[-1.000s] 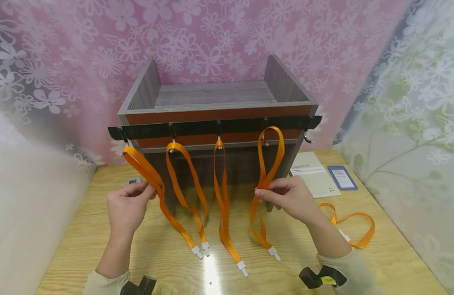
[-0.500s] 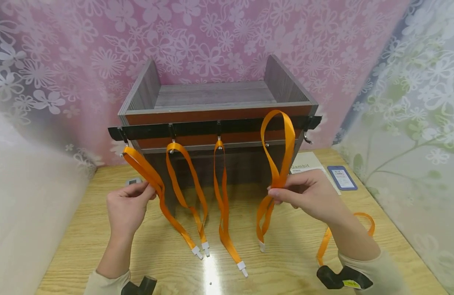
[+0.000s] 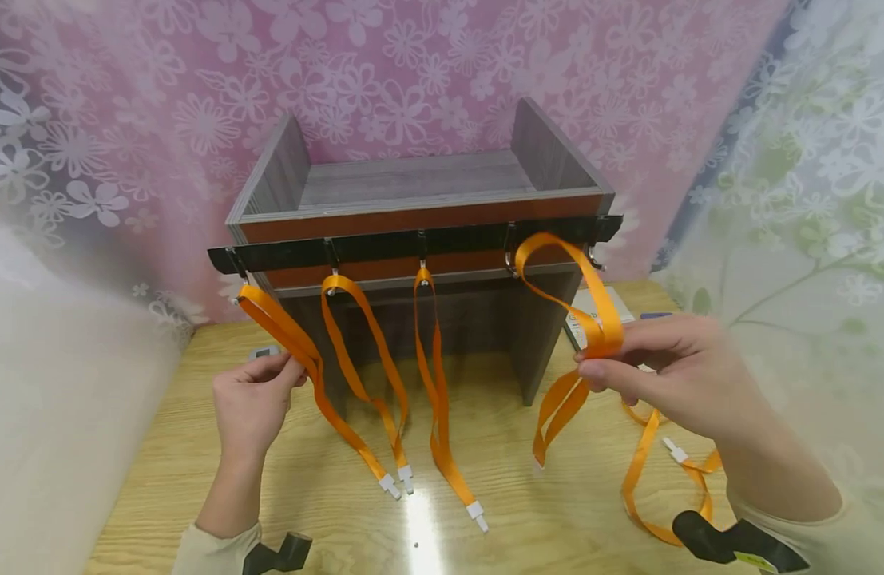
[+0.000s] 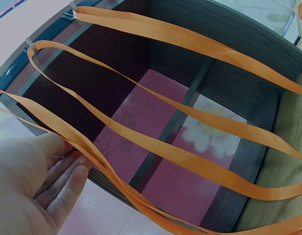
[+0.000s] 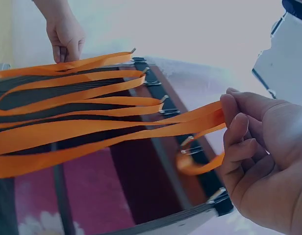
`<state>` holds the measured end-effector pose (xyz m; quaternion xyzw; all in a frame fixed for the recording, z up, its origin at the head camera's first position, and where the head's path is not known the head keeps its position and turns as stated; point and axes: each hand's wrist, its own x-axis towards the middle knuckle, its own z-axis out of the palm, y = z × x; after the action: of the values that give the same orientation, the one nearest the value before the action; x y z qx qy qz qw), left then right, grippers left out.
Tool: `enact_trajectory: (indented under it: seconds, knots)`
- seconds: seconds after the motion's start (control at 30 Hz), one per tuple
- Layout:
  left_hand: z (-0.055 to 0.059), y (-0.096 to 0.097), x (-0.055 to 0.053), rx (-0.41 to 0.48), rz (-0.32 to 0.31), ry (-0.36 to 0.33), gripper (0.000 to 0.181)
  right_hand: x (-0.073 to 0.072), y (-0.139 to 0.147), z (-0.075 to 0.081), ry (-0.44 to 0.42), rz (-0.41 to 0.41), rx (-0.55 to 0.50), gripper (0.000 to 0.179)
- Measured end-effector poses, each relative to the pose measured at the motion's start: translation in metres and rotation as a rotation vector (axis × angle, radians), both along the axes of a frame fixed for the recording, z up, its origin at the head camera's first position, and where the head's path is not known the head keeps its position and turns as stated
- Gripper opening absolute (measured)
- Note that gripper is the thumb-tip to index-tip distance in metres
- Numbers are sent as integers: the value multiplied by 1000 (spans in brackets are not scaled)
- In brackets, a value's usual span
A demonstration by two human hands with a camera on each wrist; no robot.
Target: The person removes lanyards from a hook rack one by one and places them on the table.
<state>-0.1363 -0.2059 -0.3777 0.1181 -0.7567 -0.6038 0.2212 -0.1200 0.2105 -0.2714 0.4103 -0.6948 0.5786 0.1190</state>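
My right hand [image 3: 679,379] pinches an orange lanyard [image 3: 605,323] below its top loop. The loop stands just right of the fourth hook [image 3: 512,259] and appears off it; the strap's lower end dangles over the table. On the left, my left hand [image 3: 249,399] pinches the lanyard [image 3: 287,331] hanging from the leftmost hook, as the left wrist view also shows. Two more orange lanyards, one left [image 3: 362,303] and one in the middle [image 3: 436,375], hang from their hooks with white clips at the bottom.
A black hook rail [image 3: 377,251] runs across the front of a grey wooden shelf [image 3: 413,180]. To the right, a loose orange lanyard [image 3: 632,471] lies on the wooden table [image 3: 513,495]. A pale notebook [image 3: 614,299] and a partly hidden blue badge holder [image 3: 655,315] lie behind my right hand.
My right hand has drawn its lanyard rightward and nearer, first up over the rail, then away from the fourth hook. The left hand keeps its pinch; the head view has shifted slightly.
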Motion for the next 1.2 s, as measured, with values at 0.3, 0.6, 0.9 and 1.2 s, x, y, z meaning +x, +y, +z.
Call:
enact_trajectory:
  seconds: [0.3,0.6,0.9,1.2]
  knots:
    - [3,-2,-4,-11,11,19,22,13,10,12,129,7,-71,12]
    - [-1,1,0,47,6,6,18,17,27,3,104,-80,89,23]
    - [2,1,-1,12,14,24,21,22,44,-13,127,-269,315,40]
    - [2,1,-1,9,-2,23,21,29,50,-30,-6,-350,448,32]
